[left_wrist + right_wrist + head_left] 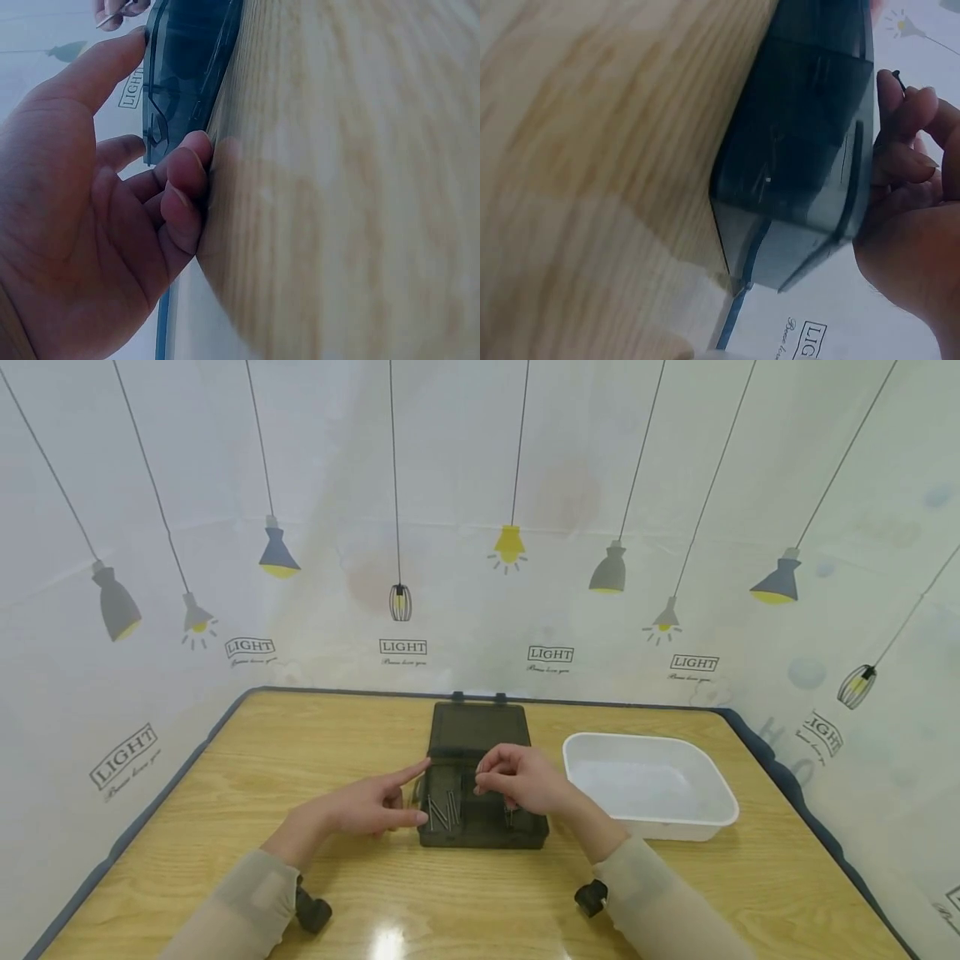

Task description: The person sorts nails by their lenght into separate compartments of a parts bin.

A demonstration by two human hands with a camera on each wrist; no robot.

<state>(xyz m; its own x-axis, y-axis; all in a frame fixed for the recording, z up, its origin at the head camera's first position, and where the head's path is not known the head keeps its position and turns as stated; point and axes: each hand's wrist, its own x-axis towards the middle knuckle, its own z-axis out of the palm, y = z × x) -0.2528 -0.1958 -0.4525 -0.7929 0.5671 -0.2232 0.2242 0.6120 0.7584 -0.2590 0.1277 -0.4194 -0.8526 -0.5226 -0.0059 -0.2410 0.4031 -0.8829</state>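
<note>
A dark see-through plastic case (pixel 483 837) lies on the table with its lid (pixel 480 727) folded back. Several long thin metal screws (pixel 442 812) lie in its left compartment, and a few more small pieces (pixel 510 817) show at the right, partly behind my right hand. My left hand (pixel 367 806) touches the case's left side with extended thumb and forefinger, the other fingers bent. Over the case, my right hand (pixel 525 777) pinches a thin screw (pixel 112 19) between thumb and fingertips. In the right wrist view, its dark flared head (pixel 898 76) sticks out past the fingers.
To the right of the case stands a white plastic basin (pixel 652 821). The wooden table (pixel 337 902) ends at a dark blue edge, with a lamp-printed sheet (pixel 465 485) behind it. A black camera mount (pixel 311 910) sits at the left wrist, another (pixel 591 897) at the right.
</note>
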